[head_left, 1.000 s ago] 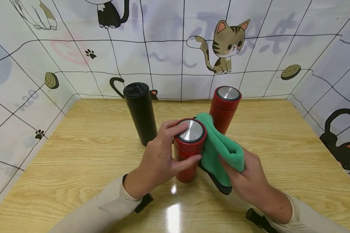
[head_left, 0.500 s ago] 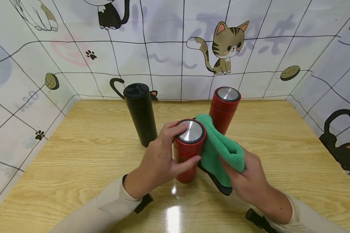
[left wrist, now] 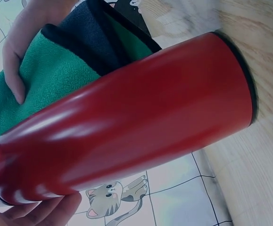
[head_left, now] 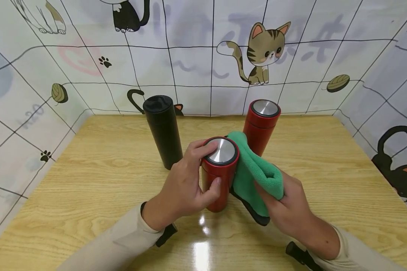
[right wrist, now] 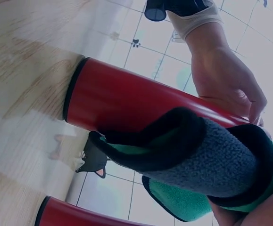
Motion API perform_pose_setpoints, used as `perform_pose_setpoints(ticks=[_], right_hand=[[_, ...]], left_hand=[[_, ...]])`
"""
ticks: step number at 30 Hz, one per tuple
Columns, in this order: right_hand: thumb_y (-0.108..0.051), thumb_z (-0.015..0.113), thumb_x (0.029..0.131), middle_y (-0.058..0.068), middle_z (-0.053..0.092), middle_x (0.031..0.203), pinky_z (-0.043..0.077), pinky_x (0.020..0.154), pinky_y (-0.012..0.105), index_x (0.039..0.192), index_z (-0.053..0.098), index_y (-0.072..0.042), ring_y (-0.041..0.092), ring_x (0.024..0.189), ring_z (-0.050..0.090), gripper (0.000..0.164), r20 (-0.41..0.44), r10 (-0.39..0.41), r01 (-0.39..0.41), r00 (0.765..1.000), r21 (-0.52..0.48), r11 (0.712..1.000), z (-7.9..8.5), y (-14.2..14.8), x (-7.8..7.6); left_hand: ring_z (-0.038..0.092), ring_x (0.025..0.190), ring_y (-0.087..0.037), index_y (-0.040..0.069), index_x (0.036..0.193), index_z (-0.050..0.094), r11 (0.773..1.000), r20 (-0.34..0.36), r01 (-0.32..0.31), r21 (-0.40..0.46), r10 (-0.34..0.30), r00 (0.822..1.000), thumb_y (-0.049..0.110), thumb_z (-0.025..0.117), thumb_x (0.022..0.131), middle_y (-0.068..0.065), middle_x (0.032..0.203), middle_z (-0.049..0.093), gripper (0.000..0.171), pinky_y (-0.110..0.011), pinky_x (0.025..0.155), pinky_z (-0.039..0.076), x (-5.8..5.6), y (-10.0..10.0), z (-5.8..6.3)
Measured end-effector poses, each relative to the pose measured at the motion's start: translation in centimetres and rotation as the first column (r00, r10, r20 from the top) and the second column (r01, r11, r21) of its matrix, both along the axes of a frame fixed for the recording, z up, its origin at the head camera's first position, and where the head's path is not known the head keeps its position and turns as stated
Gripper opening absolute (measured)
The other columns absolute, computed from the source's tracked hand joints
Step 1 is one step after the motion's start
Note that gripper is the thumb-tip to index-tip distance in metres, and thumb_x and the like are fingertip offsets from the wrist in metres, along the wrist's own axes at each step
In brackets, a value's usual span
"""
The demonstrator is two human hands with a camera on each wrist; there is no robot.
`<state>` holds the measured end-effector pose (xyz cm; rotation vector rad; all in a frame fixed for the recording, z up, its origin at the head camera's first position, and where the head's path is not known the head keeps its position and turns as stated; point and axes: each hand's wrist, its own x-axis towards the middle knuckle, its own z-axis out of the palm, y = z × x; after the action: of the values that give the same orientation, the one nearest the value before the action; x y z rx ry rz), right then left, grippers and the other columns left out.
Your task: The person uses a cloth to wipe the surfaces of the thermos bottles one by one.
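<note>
A red thermos [head_left: 217, 177] with a brushed steel lid stands upright near the middle of the table. My left hand [head_left: 186, 182] grips it around its upper part, thumb bent against the front and a fingertip on the lid. In my right hand [head_left: 288, 207] is a folded green cloth [head_left: 252, 169] with a grey side and dark edging. The cloth lies against the thermos's right side, as the left wrist view shows with the red body [left wrist: 136, 113] beside the green fabric [left wrist: 56, 70].
Behind the cloth stands a second red thermos [head_left: 262, 126]. A black tumbler [head_left: 164, 131] is at the back left. The wooden table [head_left: 88, 180] meets a cat-print backdrop [head_left: 193, 64] on three sides.
My left thumb has drawn back and bent along the front of the red thermos. My right hand and the cloth look almost unmoved.
</note>
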<state>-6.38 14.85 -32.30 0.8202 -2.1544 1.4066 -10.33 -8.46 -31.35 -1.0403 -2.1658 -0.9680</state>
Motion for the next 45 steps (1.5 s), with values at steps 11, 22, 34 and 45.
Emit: perform_pose_setpoints(ticks=[11,22,34,45], right_hand=[[0.021,0.061,0.083,-0.002,0.062,0.138,0.050,0.097,0.016,0.141,0.055,-0.003,0.005,0.124,0.060,0.062,0.012,-0.022,0.022,1.000,0.004,1.000,0.01,0.02,0.06],[0.016,0.062,0.086,-0.003,0.060,0.141,0.048,0.099,0.015,0.145,0.053,-0.010,0.003,0.127,0.058,0.065,0.054,-0.025,0.021,0.998,0.077,0.997,0.29,0.00,-0.03],[0.021,0.059,0.084,-0.002,0.062,0.137,0.048,0.100,0.016,0.139,0.055,0.002,0.006,0.126,0.059,0.058,-0.022,0.006,-0.006,1.000,-0.014,1.000,-0.02,0.22,0.01],[0.022,0.053,0.088,0.000,0.058,0.144,0.046,0.105,0.018,0.141,0.052,0.002,0.008,0.133,0.054,0.057,0.073,0.109,-0.106,0.991,-0.053,0.993,0.24,0.01,-0.13]], left_hand=[[0.065,0.113,-0.023,0.009,0.142,0.036,0.999,0.040,-0.037,-0.005,0.037,0.999,0.024,0.070,0.083,-0.016,0.133,0.052,0.070,-0.032,0.087,0.060,0.04,0.01,0.05],[0.063,0.112,-0.021,0.010,0.143,0.032,0.997,0.029,-0.080,0.007,0.080,0.996,0.032,0.070,0.086,-0.014,0.130,0.051,0.072,-0.028,0.078,0.061,-0.14,0.11,0.13],[0.066,0.098,-0.019,0.013,0.143,0.041,0.993,0.043,-0.117,-0.002,0.117,0.992,0.032,0.076,0.084,-0.014,0.130,0.050,0.072,-0.028,0.075,0.061,-0.07,0.21,0.10],[0.065,0.097,-0.019,0.012,0.142,0.041,0.993,0.016,-0.121,0.010,0.121,0.992,0.034,0.078,0.083,-0.013,0.127,0.054,0.074,-0.026,0.069,0.060,-0.18,0.29,0.00]])
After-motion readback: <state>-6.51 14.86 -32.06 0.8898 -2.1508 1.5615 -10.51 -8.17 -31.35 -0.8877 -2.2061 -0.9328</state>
